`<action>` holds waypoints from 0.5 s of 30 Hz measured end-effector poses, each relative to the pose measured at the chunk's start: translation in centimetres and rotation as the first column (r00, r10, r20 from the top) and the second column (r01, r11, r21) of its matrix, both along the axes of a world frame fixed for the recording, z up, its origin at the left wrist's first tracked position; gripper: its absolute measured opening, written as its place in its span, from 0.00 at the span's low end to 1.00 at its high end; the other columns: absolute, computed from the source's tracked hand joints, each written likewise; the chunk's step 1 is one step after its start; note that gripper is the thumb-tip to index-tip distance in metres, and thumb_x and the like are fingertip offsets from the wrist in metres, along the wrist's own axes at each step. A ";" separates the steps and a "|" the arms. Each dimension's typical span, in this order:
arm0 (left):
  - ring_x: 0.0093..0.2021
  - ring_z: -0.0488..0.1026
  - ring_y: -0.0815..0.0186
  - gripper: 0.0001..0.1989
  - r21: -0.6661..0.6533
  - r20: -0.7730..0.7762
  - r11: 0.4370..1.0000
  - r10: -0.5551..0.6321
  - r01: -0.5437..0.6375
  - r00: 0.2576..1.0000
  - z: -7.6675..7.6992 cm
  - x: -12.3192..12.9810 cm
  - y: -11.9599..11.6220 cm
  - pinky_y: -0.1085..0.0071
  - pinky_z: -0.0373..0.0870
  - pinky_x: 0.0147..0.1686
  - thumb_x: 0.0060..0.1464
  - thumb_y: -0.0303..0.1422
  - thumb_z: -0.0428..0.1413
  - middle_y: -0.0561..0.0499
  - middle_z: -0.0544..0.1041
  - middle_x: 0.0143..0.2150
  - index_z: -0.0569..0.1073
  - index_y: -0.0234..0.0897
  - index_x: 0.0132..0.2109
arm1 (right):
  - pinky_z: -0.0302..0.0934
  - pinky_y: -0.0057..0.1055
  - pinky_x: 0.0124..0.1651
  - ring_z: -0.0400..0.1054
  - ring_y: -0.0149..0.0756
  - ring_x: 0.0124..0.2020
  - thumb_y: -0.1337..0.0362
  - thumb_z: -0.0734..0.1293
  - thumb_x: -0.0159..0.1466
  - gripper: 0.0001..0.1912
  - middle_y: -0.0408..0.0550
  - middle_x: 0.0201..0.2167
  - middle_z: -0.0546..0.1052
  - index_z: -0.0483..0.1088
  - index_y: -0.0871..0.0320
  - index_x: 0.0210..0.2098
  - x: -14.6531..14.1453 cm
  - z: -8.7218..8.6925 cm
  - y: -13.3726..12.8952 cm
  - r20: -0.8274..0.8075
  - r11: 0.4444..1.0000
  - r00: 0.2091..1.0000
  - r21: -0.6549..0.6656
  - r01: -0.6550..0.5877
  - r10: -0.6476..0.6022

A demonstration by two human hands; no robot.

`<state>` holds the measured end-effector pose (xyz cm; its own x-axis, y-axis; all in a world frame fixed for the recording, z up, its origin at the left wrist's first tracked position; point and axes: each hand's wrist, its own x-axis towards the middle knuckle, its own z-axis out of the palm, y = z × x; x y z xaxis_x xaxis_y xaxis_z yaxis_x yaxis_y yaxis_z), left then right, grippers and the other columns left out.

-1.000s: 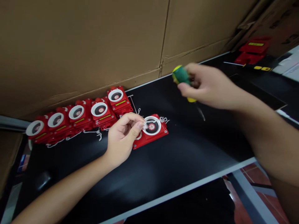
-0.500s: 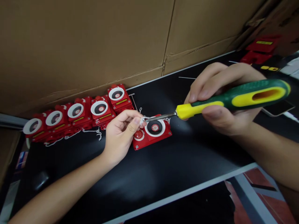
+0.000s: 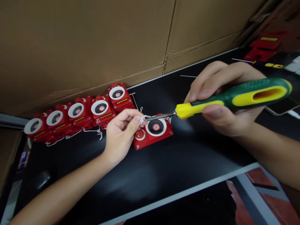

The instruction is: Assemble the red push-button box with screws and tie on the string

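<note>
My right hand grips a screwdriver with a green and yellow handle, its metal shaft pointing left. The shaft's tip meets a small whitish piece pinched between thumb and finger of my left hand. Whether that piece is a screw, a cap or cord I cannot tell. Just beyond and below the fingertips lies a red box with a white-ringed round black opening and a red dome. A pale cord shows at its far edge. Part of the box is hidden behind the left hand.
Several similar red boxes stand in a row at the left, with loose white cord. Cardboard walls the back of the black table. At the right are more red parts and a phone-like device.
The screwdriver tip has shifted slightly left against the whitish piece. Both hands keep their grips and stay almost in place; the view has moved a little.
</note>
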<state>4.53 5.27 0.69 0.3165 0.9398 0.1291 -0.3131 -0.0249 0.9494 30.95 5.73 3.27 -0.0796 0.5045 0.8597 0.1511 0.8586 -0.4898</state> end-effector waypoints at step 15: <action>0.35 0.81 0.75 0.10 -0.024 0.023 1.000 0.016 -0.015 1.000 0.3 0.1 0.0 0.86 0.78 0.40 0.60 0.40 0.78 0.54 0.86 0.35 0.89 0.41 0.41 | 0.71 0.42 0.28 0.76 0.42 0.31 0.59 0.79 0.69 0.04 0.48 0.34 0.83 0.82 0.48 0.42 -0.1 0.0 -0.2 0.011 1.000 1.000 0.016 0.024 -0.024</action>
